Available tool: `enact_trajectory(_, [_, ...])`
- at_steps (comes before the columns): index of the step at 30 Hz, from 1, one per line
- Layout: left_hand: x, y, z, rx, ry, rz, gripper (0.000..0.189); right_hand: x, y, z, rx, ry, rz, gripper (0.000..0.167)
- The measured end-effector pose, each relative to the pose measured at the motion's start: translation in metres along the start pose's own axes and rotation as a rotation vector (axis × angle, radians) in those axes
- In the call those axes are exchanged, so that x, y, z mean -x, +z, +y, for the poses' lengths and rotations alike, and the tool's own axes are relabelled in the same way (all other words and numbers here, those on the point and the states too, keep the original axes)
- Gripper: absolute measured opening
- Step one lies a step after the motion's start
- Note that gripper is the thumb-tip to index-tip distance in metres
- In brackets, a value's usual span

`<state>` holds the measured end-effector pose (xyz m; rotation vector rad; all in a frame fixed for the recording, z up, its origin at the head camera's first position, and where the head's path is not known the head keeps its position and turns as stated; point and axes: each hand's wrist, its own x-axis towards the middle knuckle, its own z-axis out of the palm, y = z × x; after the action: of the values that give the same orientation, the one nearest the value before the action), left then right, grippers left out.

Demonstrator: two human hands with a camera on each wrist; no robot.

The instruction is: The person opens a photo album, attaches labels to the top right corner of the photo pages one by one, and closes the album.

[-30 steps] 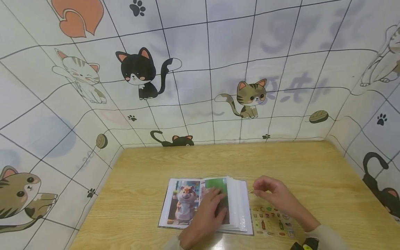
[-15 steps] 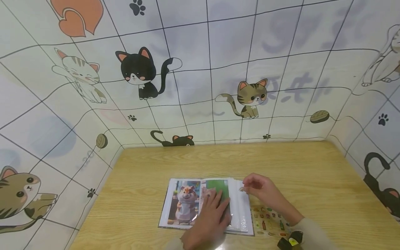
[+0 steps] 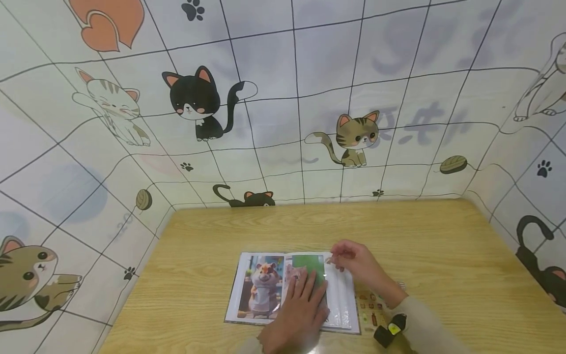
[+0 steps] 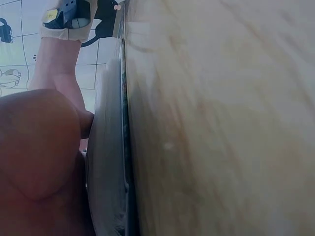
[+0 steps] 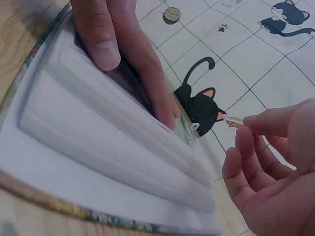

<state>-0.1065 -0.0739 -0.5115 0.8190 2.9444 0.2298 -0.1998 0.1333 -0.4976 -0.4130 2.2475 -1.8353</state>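
Note:
An open photo album point(image 3: 342, 300) lies on the table with a thick stack of clear-sleeved pages on its right side. Its left page shows a picture of a hamster in an apron point(image 3: 261, 292); the right one bears a green-backed animal picture point(image 3: 305, 263). My left hand point(image 3: 298, 309) rests on that right page with fingers spread, covering the picture's lower part. Thumb and forefinger of my right hand point(image 3: 353, 258) pinch a small sticker point(image 5: 234, 121), pale with an orange-brown print. They hover over the page's upper right corner.
A clear sheet of small food and bottle stickers point(image 3: 369, 309) lies right of the album, partly under my right forearm. A wristband with a black device point(image 3: 389, 330) circles the right sleeve. Walls printed with cartoon cats point(image 3: 192, 103) enclose the wooden table point(image 3: 199, 275).
My right hand has moved left with the sticker, from beside the album to over the right page's corner. My left hand has shifted slightly right and spread its fingers flatter.

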Motion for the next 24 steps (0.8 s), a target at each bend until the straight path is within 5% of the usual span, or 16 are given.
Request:
enact_trajectory(12, [0.0, -0.001, 0.004, 0.033, -0.021, -0.034, 0.056, -0.022, 0.018, 0.012, -0.061, 0.088, 0.042, 0.022])
enact_trajectory(24, [0.001, -0.001, 0.003, 0.03, -0.023, -0.038, 0.057, -0.029, 0.026, 0.023, -0.062, 0.074, 0.072, 0.023])
